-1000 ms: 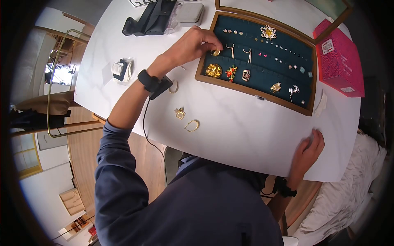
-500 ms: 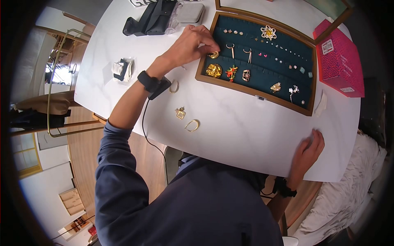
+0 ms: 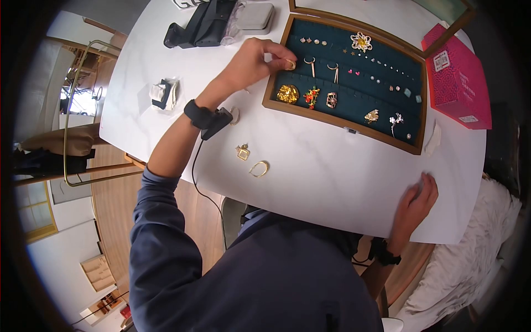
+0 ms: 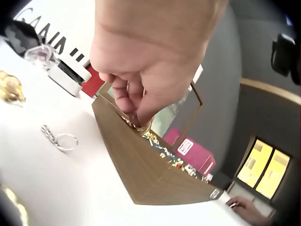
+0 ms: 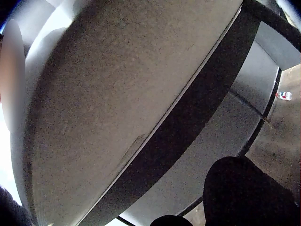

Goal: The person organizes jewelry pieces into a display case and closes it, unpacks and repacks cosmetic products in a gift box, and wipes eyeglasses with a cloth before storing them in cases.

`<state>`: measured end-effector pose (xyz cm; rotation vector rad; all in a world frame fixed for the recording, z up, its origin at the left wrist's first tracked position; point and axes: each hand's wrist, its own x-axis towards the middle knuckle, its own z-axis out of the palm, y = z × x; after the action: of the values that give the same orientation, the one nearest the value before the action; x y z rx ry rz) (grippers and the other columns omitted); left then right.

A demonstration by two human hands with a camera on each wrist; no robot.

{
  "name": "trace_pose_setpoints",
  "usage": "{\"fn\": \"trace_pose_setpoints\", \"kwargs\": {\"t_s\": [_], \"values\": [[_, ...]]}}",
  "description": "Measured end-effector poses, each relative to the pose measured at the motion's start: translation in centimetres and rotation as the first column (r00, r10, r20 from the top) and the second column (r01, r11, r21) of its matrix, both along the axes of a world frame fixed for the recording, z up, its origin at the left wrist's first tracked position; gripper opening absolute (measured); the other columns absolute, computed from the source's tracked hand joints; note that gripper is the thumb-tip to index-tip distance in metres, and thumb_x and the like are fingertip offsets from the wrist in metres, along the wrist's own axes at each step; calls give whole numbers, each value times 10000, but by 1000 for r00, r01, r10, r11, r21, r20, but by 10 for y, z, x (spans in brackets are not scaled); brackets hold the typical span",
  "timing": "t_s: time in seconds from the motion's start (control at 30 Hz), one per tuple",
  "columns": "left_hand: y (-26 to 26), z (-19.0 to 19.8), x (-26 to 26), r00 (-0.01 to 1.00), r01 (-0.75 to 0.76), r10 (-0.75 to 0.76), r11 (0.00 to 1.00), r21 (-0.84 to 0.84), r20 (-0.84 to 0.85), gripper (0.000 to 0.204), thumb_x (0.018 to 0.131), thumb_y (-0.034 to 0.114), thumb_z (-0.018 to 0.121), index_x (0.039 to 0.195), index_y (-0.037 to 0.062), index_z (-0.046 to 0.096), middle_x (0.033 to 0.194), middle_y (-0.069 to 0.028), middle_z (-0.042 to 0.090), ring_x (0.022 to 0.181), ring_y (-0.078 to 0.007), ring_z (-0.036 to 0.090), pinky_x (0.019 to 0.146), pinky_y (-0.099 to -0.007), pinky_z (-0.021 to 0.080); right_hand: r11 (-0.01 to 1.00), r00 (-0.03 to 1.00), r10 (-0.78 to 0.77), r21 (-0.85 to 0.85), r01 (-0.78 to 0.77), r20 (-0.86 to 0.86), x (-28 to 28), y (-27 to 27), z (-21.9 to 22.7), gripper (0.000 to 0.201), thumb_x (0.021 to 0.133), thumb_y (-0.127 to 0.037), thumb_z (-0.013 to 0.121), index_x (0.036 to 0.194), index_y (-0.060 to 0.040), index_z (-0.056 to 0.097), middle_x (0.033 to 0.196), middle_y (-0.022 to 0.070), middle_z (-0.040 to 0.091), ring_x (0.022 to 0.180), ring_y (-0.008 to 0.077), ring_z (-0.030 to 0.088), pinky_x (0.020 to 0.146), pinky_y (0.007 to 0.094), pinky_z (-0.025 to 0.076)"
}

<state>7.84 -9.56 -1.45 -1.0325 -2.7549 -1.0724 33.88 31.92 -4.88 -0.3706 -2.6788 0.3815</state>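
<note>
Left hand (image 3: 251, 63) pinches curved gold piece (image 3: 291, 65) at green-lined brown wooden box (image 3: 381, 139); right hand (image 3: 418, 197), fingers loose, on white table (image 3: 321, 166).

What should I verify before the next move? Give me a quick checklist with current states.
1. Left hand has a grip on the gold piece: ok, pinched between thumb and fingers.
2. Lid of the jewellery box open: ok, raised.
3. Gold piece seated in the box: cannot tell, the left hand hides part of it.
4. Right hand clear of the box: ok, on the table, apart from it.
5. Table free of loose jewellery: not ok, a square gold piece and gold hoop lie there.
</note>
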Motion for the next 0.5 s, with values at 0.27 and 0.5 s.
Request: {"fn": "trace_pose_setpoints", "kwargs": {"t_s": [0.27,0.5], "values": [[-10,22,1,821,-202,-39,913,354,570,131,917,11,740,1034,51,786,925,-55,776,844,-120,730,844,-277,586,986,994,55,-151,-69,-95,-17,-23,48,283,959,4,556,1225,47,644,1276,188,623,1188,320,609,1046,414,465],[-1,10,-7,900,-46,-74,964,262,429,103,909,-13,731,980,41,783,924,-52,771,876,-121,734,856,-253,581,429,737,676,-822,-374,18,-191,-147,98,306,959,-206,695,1177,8,684,1041,59,724,902,126,686,763,264,548]]}}
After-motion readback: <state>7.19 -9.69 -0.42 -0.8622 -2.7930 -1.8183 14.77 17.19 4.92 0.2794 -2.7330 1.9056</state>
